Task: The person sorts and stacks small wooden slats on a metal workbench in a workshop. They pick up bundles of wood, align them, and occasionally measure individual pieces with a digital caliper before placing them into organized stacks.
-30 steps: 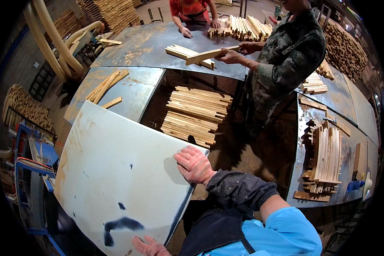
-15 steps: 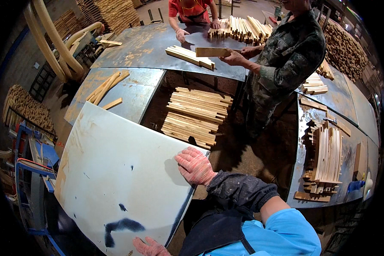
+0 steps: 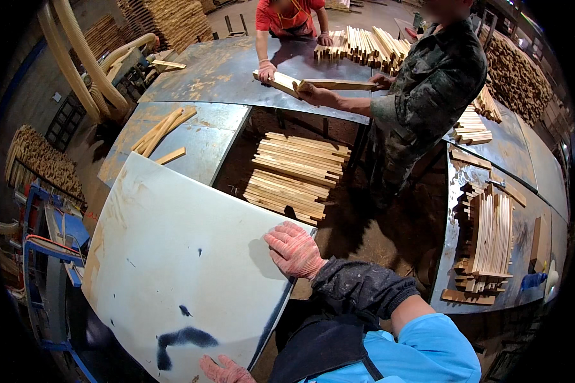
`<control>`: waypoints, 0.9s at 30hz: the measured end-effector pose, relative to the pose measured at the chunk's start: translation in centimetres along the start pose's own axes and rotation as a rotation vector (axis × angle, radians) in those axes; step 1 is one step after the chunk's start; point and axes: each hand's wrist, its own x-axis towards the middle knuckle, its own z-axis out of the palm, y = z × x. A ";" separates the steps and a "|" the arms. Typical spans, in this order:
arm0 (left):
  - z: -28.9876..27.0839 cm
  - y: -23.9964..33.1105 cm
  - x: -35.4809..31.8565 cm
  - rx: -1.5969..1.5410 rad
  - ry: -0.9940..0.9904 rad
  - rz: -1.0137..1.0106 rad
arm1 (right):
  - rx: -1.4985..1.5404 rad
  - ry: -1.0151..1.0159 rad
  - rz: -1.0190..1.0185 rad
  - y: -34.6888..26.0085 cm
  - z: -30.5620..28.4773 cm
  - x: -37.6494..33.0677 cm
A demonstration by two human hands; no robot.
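Far left: stacked brown timber offcuts [image 3: 41, 159] by the wall; a blue metal frame [image 3: 54, 246] below them.

Left centre: large white flat panel with black paint smears [image 3: 172, 268], lying tilted over the blue frame and the edge of a grey sheet-metal table [image 3: 204, 143] that carries a few loose wooden strips [image 3: 160, 131].

Lower centre: left hand [image 3: 223, 370] in a pink knitted glove, at the panel's near edge, mostly cut off by the picture's rim; its grip cannot be told.

Centre: right hand [image 3: 294, 250], same glove, fingers spread flat on the panel's right corner, pressing, not clamped.

Beyond it: pile of pale wooden slats [image 3: 297, 175] in the floor gap between tables.

Upper right: a co-worker in a camouflage jacket [image 3: 421, 96] holds a wooden board [image 3: 335, 84]; another in red [image 3: 287, 16] holds its far end.

Right: stack of light wooden slats [image 3: 492, 239] on a metal bench [image 3: 457, 191].
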 end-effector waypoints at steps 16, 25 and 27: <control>1.5 -0.5 -0.9 -0.053 0.096 -0.036 | 0.004 0.008 -0.008 -0.1 0.0 0.1; 2.9 -2.2 -1.0 -0.046 0.125 0.015 | -0.004 0.006 0.007 0.2 -0.3 -0.2; 3.4 -2.4 -1.1 0.023 0.212 0.079 | 0.003 -0.004 0.014 0.3 -0.3 -0.3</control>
